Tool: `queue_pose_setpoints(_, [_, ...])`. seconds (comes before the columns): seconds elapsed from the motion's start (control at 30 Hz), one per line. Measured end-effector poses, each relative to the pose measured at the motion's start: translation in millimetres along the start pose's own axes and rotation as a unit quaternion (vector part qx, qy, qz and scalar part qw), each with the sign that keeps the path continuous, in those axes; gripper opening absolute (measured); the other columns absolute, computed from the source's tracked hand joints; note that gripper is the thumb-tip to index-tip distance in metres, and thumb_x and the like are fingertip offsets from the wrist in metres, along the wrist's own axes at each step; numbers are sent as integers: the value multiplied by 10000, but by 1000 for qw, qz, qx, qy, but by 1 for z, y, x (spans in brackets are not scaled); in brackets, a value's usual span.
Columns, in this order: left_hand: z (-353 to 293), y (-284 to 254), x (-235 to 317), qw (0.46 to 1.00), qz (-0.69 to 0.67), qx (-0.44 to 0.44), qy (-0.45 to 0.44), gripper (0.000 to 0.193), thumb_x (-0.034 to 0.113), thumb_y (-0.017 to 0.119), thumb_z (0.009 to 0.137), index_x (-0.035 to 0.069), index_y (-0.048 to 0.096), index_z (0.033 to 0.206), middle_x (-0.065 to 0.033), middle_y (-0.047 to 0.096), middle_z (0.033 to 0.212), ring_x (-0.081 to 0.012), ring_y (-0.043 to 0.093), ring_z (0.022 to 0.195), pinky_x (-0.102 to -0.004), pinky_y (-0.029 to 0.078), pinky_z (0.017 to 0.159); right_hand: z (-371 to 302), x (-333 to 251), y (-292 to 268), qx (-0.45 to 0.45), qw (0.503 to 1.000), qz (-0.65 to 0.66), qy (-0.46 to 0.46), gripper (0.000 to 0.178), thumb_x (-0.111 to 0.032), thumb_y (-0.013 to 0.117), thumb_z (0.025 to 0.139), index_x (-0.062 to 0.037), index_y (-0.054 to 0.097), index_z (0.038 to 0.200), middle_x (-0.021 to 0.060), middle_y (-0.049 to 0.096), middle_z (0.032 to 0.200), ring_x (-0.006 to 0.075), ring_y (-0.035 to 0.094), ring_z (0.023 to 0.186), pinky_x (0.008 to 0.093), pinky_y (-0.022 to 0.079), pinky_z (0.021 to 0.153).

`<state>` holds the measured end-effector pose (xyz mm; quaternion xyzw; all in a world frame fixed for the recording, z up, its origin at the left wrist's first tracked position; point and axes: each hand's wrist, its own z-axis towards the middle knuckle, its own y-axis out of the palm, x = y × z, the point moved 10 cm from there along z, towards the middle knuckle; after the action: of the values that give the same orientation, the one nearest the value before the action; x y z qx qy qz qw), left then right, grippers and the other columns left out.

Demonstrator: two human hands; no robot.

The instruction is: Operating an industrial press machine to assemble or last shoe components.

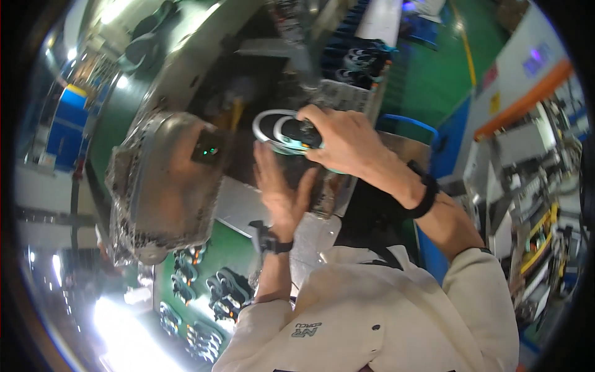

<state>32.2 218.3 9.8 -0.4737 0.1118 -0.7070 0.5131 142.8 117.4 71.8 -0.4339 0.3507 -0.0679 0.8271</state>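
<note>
Upper centre, I saw right hand gripping white-rimmed black shoe, left hand splayed wide just below.

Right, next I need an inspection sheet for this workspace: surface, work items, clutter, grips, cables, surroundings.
Surface: grey worktop, only partly visible.
Work items: black-and-white shoe, blurred.
Clutter: floor shoes at lower left; further shoes at upper right.
Left grip: open, beside the shoe; contact unclear.
Right grip: closed on the shoe.
Cables: nothing seen.
Surroundings: plastic-wrapped machine with green lights on the left; green floor; orange-edged cabinet on the right.
</note>
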Motion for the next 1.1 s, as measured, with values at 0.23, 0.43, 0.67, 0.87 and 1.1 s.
queue_pose_setpoints(0.23, [4,8,65,904,-416,-78,-59,783,225,646,936,-76,190,1497,-227,287,1535,-334,323,1404,-448,285,1133,-103,43,-59,241,927,264,111,555,-226,815,722,-46,575,1190,129,661,1093,228,649,1039,333,496,892])
queue_pose_setpoints(0.43, [-35,103,240,806,-507,-300,-60,535,258,584,958,-52,433,1367,-111,561,1232,-176,528,1087,-303,412,953,-283,69,-170,389,801,401,215,718,-96,805,698,-57,479,1336,71,544,1249,136,519,1149,291,444,972])
queue_pose_setpoints(0.67, [-166,214,514,662,-484,-551,154,565,237,573,971,-42,380,1422,-125,577,1257,-172,574,1066,-293,456,902,-580,85,-323,611,693,180,338,664,-94,809,639,-81,574,1259,58,633,1084,156,588,993,310,477,900])
queue_pose_setpoints(0.87, [-287,375,683,696,-332,-572,277,795,418,675,882,-81,358,1414,-275,569,1278,-315,587,1166,-367,465,969,-798,37,-392,728,541,-38,420,549,-32,704,706,-30,578,1241,59,620,1068,142,590,941,275,477,872])
queue_pose_setpoints(1.1, [-374,536,752,756,-213,-569,244,927,433,719,785,-124,298,1394,-365,492,1298,-445,508,1220,-492,445,999,-904,-16,-384,780,426,-114,445,540,-42,672,751,-6,549,1275,68,595,1129,150,571,961,273,465,867])
